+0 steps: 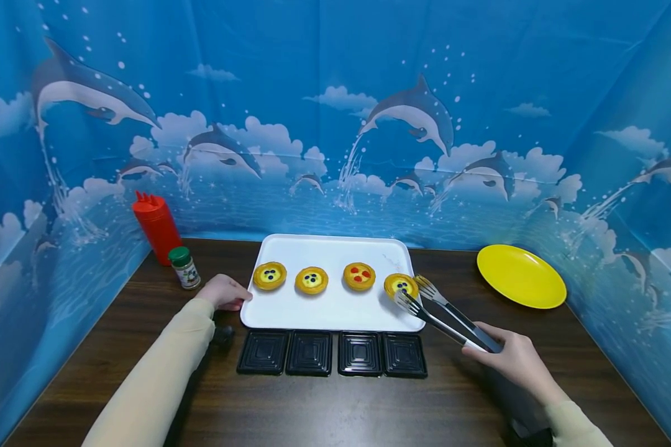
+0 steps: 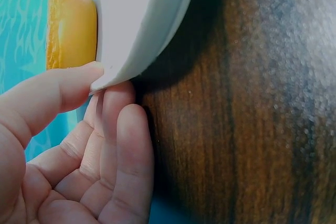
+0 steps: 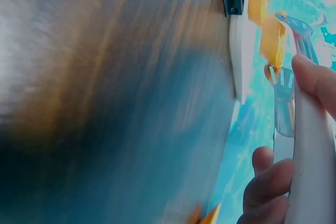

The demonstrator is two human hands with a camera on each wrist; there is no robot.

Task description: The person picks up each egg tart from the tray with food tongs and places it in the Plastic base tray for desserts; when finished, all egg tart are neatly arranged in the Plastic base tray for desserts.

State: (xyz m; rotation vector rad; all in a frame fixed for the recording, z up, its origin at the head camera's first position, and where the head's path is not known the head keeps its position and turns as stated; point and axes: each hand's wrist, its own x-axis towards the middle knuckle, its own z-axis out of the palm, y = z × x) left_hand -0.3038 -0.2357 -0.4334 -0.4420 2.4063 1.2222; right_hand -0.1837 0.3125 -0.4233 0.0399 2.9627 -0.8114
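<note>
My left hand (image 1: pixel 225 293) pinches the left edge of a white tray (image 1: pixel 330 316), thumb on top and fingers beneath the rim, as the left wrist view shows. On the tray sit three egg tarts with dark berries, one of them at the far left (image 1: pixel 269 275), and one tart with red pieces (image 1: pixel 360 276). My right hand (image 1: pixel 511 357) grips a pair of metal tongs (image 1: pixel 453 316) with black and white handles. The spread tips of the tongs stand on either side of the rightmost tart (image 1: pixel 401 284), right at its edge.
Several black square plastic containers (image 1: pixel 360 354) line up in front of the tray. A yellow plate (image 1: pixel 522 276) lies at the back right. At the left stand a red squeeze bottle (image 1: pixel 158 228) and a green-capped seasoning jar (image 1: pixel 184 268). A dolphin-print curtain (image 1: pixel 324 124) surrounds the table.
</note>
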